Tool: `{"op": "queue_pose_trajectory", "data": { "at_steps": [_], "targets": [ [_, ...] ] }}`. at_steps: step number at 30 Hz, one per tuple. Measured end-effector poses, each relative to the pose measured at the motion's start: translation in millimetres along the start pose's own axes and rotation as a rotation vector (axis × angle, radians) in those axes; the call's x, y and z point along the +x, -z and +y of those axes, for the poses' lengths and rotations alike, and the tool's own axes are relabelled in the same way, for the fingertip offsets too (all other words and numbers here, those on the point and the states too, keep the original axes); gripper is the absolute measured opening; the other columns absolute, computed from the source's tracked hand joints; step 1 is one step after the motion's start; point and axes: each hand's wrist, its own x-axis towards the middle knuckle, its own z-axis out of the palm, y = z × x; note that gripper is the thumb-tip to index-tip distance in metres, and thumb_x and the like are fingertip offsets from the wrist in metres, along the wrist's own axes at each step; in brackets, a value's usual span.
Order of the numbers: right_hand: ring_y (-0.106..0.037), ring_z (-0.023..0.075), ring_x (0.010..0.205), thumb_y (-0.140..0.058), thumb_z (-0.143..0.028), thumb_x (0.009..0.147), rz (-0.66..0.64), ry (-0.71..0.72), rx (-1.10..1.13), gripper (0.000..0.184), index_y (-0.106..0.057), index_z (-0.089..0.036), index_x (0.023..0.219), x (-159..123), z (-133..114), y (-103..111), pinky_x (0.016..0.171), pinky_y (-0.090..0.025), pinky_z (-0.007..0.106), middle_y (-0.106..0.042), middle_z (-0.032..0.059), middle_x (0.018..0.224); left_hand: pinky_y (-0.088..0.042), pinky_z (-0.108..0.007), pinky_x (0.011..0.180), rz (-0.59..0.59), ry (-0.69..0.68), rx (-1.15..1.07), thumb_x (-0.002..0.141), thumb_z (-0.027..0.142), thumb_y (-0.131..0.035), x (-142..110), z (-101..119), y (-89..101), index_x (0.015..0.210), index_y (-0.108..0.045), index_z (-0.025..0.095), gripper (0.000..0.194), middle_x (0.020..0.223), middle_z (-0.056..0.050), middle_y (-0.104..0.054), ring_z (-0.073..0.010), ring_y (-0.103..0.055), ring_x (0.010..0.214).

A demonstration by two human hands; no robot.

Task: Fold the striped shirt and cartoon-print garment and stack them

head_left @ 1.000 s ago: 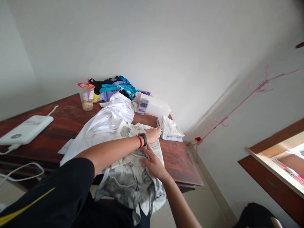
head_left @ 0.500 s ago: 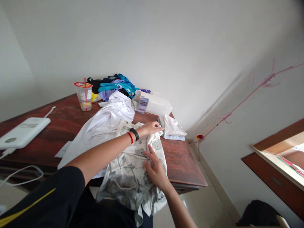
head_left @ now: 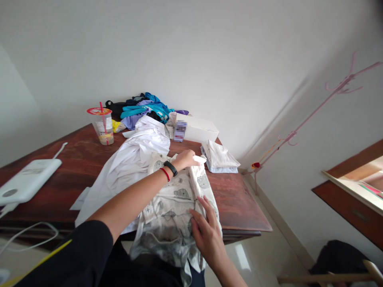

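A pale printed garment (head_left: 176, 199) with grey animal figures lies over the near edge of the wooden table (head_left: 236, 199) and hangs down toward me. My left hand (head_left: 187, 158), with a black band and a red string at the wrist, pinches the garment's far edge, fingers closed on the cloth. My right hand (head_left: 206, 231) rests lower on the same garment with fingers spread and pressing the fabric near the table edge. A white shirt (head_left: 134, 159) lies crumpled under and to the left of the printed garment.
Beyond my left hand sit a folded pale cloth stack (head_left: 220, 157), a white box (head_left: 196, 129), a heap of blue, purple and black clothes (head_left: 143, 107) and a lidded drink cup with a straw (head_left: 101, 125). A white device with cables (head_left: 25, 183) is at far left. A pink hanger rack (head_left: 314, 111) leans on the wall.
My left hand has drawn back from the folded stack toward me, lifting the garment's far edge. My right hand has slid down the garment toward the table edge. The view has shifted slightly.
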Motion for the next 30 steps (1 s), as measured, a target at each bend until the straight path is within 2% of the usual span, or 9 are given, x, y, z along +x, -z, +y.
{"op": "queue_pose_trajectory", "data": {
  "at_steps": [3, 5, 9, 13, 19, 23, 27, 30],
  "targets": [
    [-0.059, 0.0319, 0.125, -0.062, -0.023, 0.096, 0.213, -0.063, -0.157, 0.027, -0.070, -0.029, 0.121, -23.1, 1.7, -2.4, 0.101, -0.054, 0.051, -0.061, 0.0129, 0.131, -0.026, -0.028, 0.058, 0.007, -0.006, -0.078, 0.063, 0.056, -0.085, 3.0, -8.3, 6.2, 0.053, -0.040, 0.022, 0.057, 0.054, 0.003, -0.041, -0.0176, -0.048, 0.060],
    [-0.064, 0.0291, 0.109, -0.066, -0.031, 0.095, 0.255, -0.136, -0.189, 0.025, -0.067, -0.026, 0.120, -34.3, 3.2, -0.5, 0.089, -0.058, 0.045, -0.063, 0.0133, 0.117, -0.022, -0.028, 0.057, 0.006, -0.015, -0.144, 0.071, 0.060, -0.078, 2.5, -13.1, 8.7, 0.054, -0.036, 0.022, 0.059, 0.055, 0.004, -0.035, -0.0138, -0.040, 0.057],
    [-0.066, 0.0236, 0.083, -0.060, -0.044, 0.097, 0.152, -0.239, -0.217, 0.026, -0.062, -0.024, 0.115, -49.4, 7.4, 7.2, 0.073, -0.058, 0.036, -0.065, 0.0082, 0.096, -0.017, -0.027, 0.055, -0.005, -0.030, -0.267, 0.076, 0.061, -0.074, -3.0, -19.1, 10.2, 0.058, -0.032, 0.022, 0.060, 0.058, 0.005, -0.030, -0.0114, -0.031, 0.056],
    [-0.064, 0.0200, 0.066, -0.055, -0.051, 0.099, 0.055, -0.294, -0.265, 0.029, -0.061, -0.025, 0.110, -62.2, 11.0, 10.7, 0.059, -0.053, 0.029, -0.064, 0.0032, 0.081, -0.018, -0.026, 0.054, -0.032, -0.003, -0.383, 0.073, 0.065, -0.076, -9.2, -19.6, 9.2, 0.060, -0.034, 0.022, 0.061, 0.060, 0.005, -0.033, -0.0110, -0.033, 0.057],
    [-0.067, 0.0207, 0.071, -0.051, -0.048, 0.101, -0.001, -0.319, -0.320, 0.032, -0.061, -0.025, 0.080, -69.8, 13.7, 15.9, 0.060, -0.052, 0.029, -0.065, 0.0047, 0.082, -0.028, -0.024, 0.052, -0.134, 0.059, -0.586, 0.070, 0.070, -0.076, -15.2, -16.2, 6.8, 0.066, -0.040, 0.022, 0.060, 0.064, 0.005, -0.040, -0.0109, -0.040, 0.056],
    [-0.067, 0.0245, 0.083, -0.054, -0.045, 0.099, 0.042, -0.267, -0.309, 0.029, -0.064, -0.026, 0.080, -68.0, 8.0, 18.7, 0.072, -0.056, 0.035, -0.064, 0.0070, 0.089, -0.038, -0.023, 0.055, -0.181, 0.102, -0.694, 0.068, 0.069, -0.078, -15.0, -16.2, 5.5, 0.071, -0.046, 0.021, 0.057, 0.069, 0.004, -0.049, -0.0124, -0.050, 0.062],
    [-0.065, 0.0300, 0.102, -0.057, -0.044, 0.097, 0.156, -0.213, -0.312, 0.027, -0.068, -0.025, 0.081, -66.0, -0.9, 21.0, 0.086, -0.056, 0.046, -0.064, 0.0128, 0.116, -0.043, -0.024, 0.060, -0.197, 0.125, -0.763, 0.068, 0.067, -0.079, -14.7, -16.5, 4.1, 0.075, -0.051, 0.020, 0.054, 0.074, 0.002, -0.055, -0.0136, -0.056, 0.066],
    [-0.067, 0.0292, 0.104, -0.056, -0.044, 0.099, 0.197, -0.253, -0.259, 0.025, -0.069, -0.025, 0.088, -65.6, 1.8, 24.2, 0.086, -0.058, 0.044, -0.064, 0.0133, 0.121, -0.044, -0.024, 0.063, -0.195, 0.123, -0.790, 0.069, 0.065, -0.079, -15.1, -16.1, 3.0, 0.076, -0.055, 0.019, 0.052, 0.076, 0.001, -0.059, -0.0145, -0.058, 0.069]
  ]
}}
